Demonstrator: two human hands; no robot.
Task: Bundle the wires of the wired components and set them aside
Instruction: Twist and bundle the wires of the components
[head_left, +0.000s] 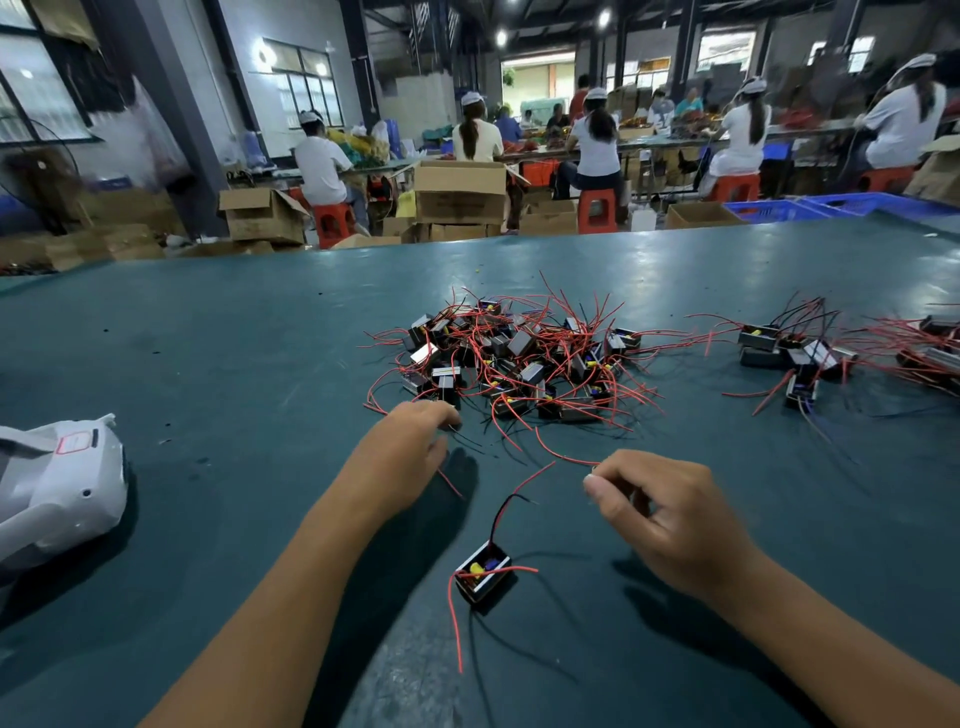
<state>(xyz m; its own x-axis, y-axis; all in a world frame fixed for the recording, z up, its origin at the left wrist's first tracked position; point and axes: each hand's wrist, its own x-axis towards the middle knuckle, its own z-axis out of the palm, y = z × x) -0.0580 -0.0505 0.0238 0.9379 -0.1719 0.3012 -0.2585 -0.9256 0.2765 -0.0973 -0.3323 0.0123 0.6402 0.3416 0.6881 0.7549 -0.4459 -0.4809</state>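
A dark green table (208, 364) filled most of the view, with a row of seated workers (597, 150) on red stools at benches well beyond its far edge. At the table's middle lay a large tangled pile of wired components (514, 364), small black boxes with red and black leads splayed outward, and a smaller heap (800, 358) lay well apart toward the right edge. A white plastic housing (62, 483) rested on the table's left side. The left hand (410, 447) reached to the near edge of the pile, its fingers curled down over wire ends there; whether they gripped a wire could not be told. The right hand (660, 504) hovered nearer the person, thumb and forefinger pressed together, pinching the end of a red wire (561, 457), the other fingers loosely curled. Between the forearms lay a single component (483, 571), apart from the pile, its red and black leads trailing across the table.
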